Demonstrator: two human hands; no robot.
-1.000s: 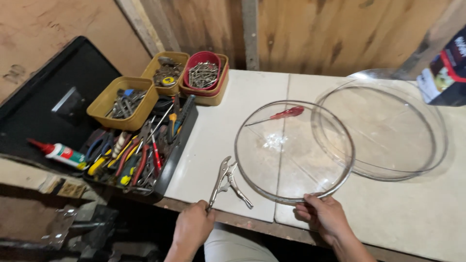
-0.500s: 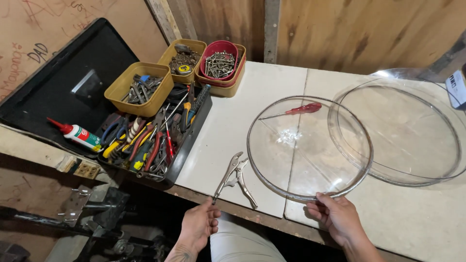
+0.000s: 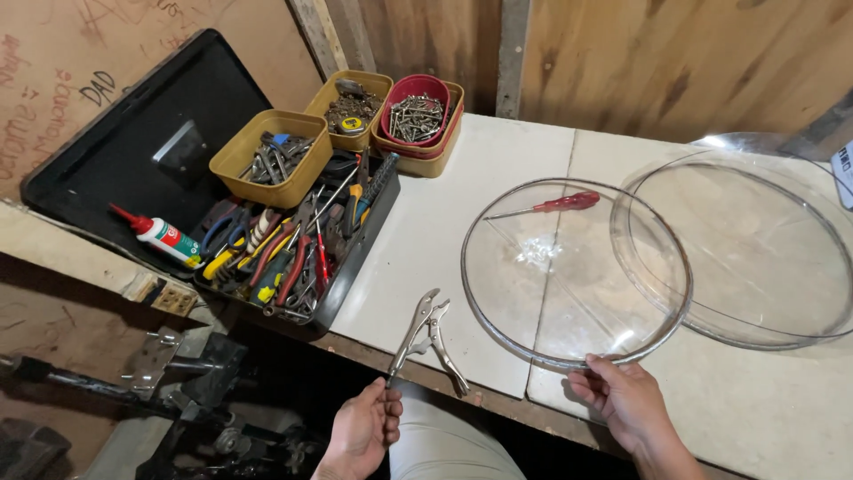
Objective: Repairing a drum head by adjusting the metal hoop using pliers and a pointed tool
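Left hand (image 3: pixel 362 434) closes on the handle of the locking pliers (image 3: pixel 428 340) at the workbench's (image 3: pixel 498 169) front edge, right hand (image 3: pixel 622 402) pinches the near rim of the clear round cover (image 3: pixel 569 276), red screwdriver (image 3: pixel 555 204) untouched behind.

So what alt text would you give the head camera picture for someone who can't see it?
Seen from above, a person's left hand grips the handle of locking pliers on a pale workbench, while the right hand holds the rim of a round clear plastic dish. A red screwdriver and an open toolbox lie nearby.
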